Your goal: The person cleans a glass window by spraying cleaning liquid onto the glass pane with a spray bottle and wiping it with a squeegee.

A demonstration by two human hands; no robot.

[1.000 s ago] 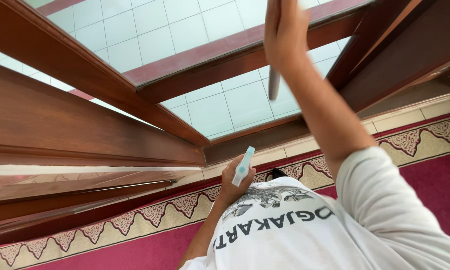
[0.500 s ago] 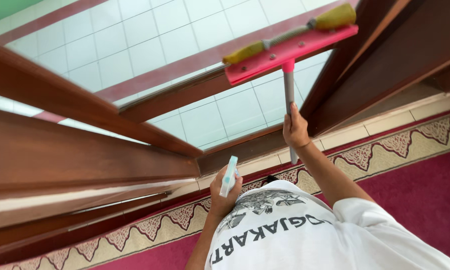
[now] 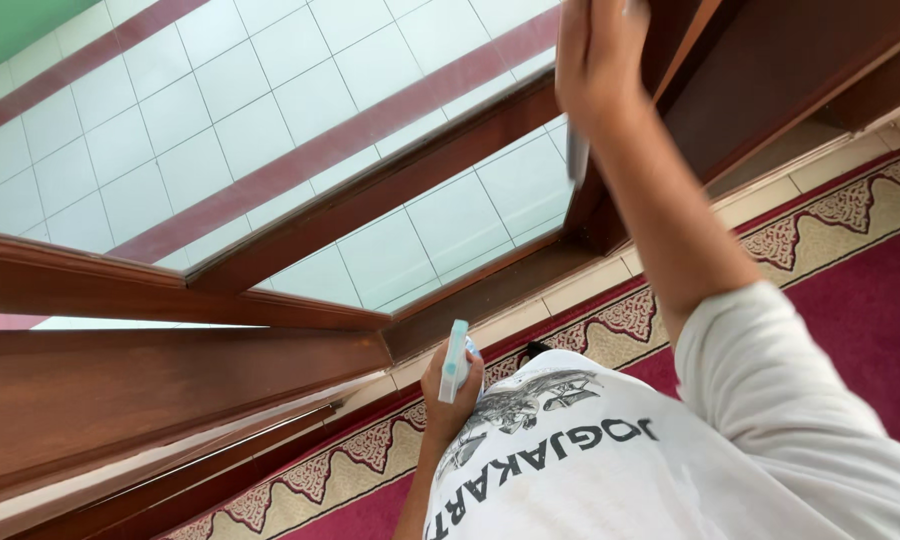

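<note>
Since half a second ago the right hand (image 3: 602, 50) has risen to the top edge of the frame, and the red squeegee head seen then is now out of view; only a grey stretch of its handle (image 3: 577, 155) shows below the fist closed round it. Head view: the left hand (image 3: 450, 385), lower centre, is wrapped round a pale spray bottle (image 3: 455, 360) held by the white shirt (image 3: 610, 470). Window glass (image 3: 440, 235) in its wooden frame (image 3: 370, 190) looks clear; how much remains unwiped I cannot tell.
</note>
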